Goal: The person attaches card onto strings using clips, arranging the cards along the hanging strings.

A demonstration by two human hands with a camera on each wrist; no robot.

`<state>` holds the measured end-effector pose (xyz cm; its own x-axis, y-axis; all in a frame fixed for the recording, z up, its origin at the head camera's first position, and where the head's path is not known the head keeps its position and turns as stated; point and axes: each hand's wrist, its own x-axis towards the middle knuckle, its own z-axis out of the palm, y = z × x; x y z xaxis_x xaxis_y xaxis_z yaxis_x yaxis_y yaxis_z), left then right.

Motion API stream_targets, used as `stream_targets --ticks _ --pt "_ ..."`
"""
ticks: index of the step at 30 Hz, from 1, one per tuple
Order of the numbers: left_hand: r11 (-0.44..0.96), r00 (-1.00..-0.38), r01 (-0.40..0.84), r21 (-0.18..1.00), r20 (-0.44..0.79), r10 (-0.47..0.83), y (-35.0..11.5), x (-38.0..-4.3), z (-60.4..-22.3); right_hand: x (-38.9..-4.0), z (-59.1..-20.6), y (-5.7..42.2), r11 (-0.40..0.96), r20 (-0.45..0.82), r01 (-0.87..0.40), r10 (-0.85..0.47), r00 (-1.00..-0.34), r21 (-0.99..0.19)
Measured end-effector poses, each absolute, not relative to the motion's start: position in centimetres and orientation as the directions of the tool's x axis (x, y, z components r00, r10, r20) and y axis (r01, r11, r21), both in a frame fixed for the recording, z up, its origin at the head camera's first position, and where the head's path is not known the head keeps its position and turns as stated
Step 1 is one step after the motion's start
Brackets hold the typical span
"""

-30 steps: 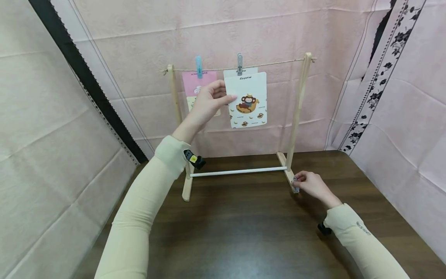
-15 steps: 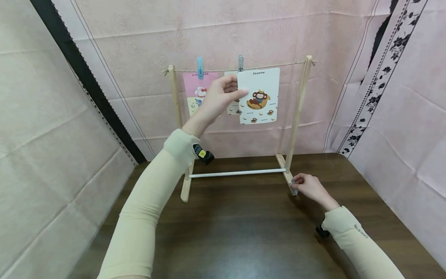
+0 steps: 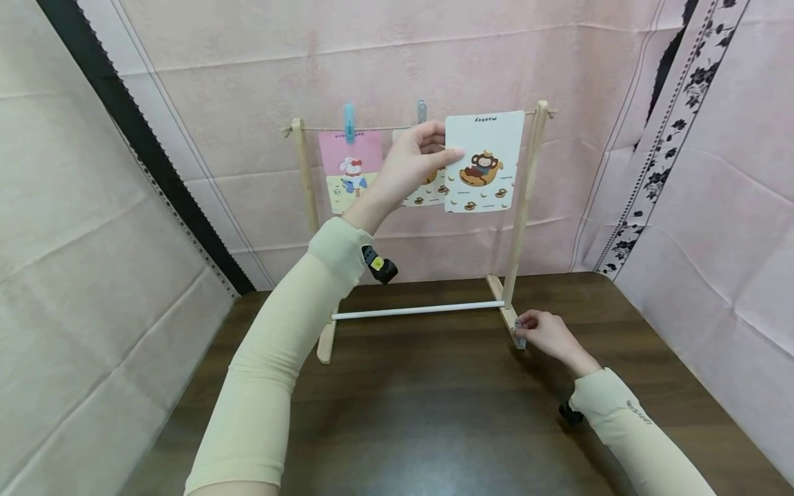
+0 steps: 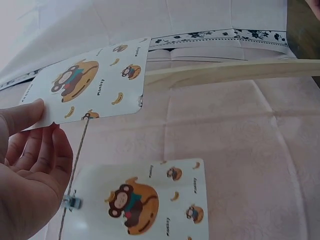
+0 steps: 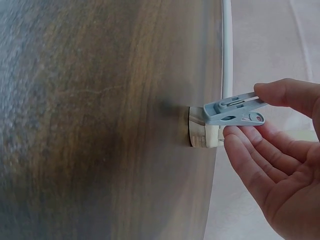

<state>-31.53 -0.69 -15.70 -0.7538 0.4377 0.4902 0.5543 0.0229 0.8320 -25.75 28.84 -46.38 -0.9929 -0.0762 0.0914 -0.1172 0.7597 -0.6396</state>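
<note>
In the head view my left hand point(image 3: 412, 165) pinches a white monkey card point(image 3: 484, 164) by its left edge, between thumb and fingers. The card is raised in front of the string, near the rack's right post. A second monkey card point(image 4: 132, 205) hangs behind from a blue-grey clothespin point(image 3: 422, 111), partly hidden by my left hand. Farther left a pink and yellow card point(image 3: 351, 160) hangs from a light blue clothespin point(image 3: 349, 124). Low on the right, my right hand point(image 3: 548, 336) pinches a grey-blue clothespin point(image 5: 232, 110) near the rack's right foot.
The wooden rack point(image 3: 527, 193) stands on a dark brown table point(image 3: 409, 413), its string tied between two posts. A white rod point(image 3: 422, 310) joins its feet low down. Pale pink cloth point(image 3: 372, 62) surrounds the table at the back and sides.
My left hand has moved right along the string with the monkey card, uncovering part of the hanging monkey card behind. My right hand stays by the rack's right foot with the clothespin.
</note>
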Motion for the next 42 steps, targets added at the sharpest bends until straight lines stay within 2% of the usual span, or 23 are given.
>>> stream_targets --ticks 8,22,30,42 --pt "0.0 -0.729 0.575 0.818 0.513 0.453 0.9 -31.3 -15.1 -25.9 -46.3 29.0 0.756 0.09 -0.108 -0.065 -0.994 -0.646" --pt "-0.019 -0.737 0.594 0.804 0.553 0.389 2.1 -33.5 -17.6 -26.2 -46.9 29.3 0.751 0.098 -0.106 -0.054 -0.994 -0.652" --pt "0.017 -0.782 0.535 0.845 0.488 0.387 3.0 -34.3 -19.0 -26.0 -47.0 29.6 0.747 0.092 -0.098 -0.05 -0.994 -0.657" --pt "0.101 -0.815 0.531 0.841 0.475 0.33 4.6 -34.8 -19.4 -25.5 -47.0 30.0 0.752 0.105 -0.107 -0.05 -0.993 -0.651"
